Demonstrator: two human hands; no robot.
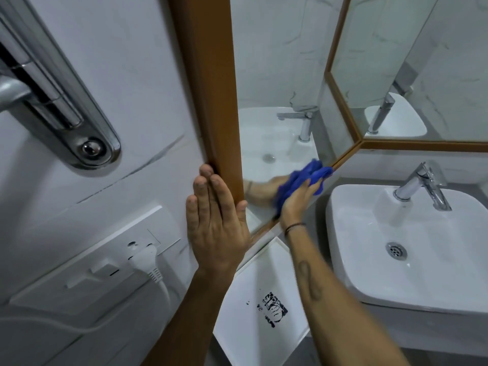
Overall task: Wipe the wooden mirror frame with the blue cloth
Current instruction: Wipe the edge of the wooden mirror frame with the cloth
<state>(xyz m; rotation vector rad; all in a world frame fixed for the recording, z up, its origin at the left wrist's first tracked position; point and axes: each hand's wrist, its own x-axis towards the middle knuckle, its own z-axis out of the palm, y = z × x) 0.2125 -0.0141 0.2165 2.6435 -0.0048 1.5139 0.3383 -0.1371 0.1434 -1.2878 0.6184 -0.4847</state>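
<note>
The wooden mirror frame (208, 83) runs down the middle of the view and turns along the mirror's lower edge toward the right. My left hand (215, 223) lies flat against the frame's lower left corner, fingers straight and together, holding nothing. My right hand (295, 203) presses the crumpled blue cloth (303, 178) onto the frame's bottom rail, just left of the sink. The mirror glass reflects the hand and the cloth.
A white sink (369, 260) with a chrome tap (422, 186) stands at the right. A white wall socket with a plug and cable (144, 260) sits lower left. A chrome fixture (60, 101) hangs upper left. A white box (264, 299) is below the mirror.
</note>
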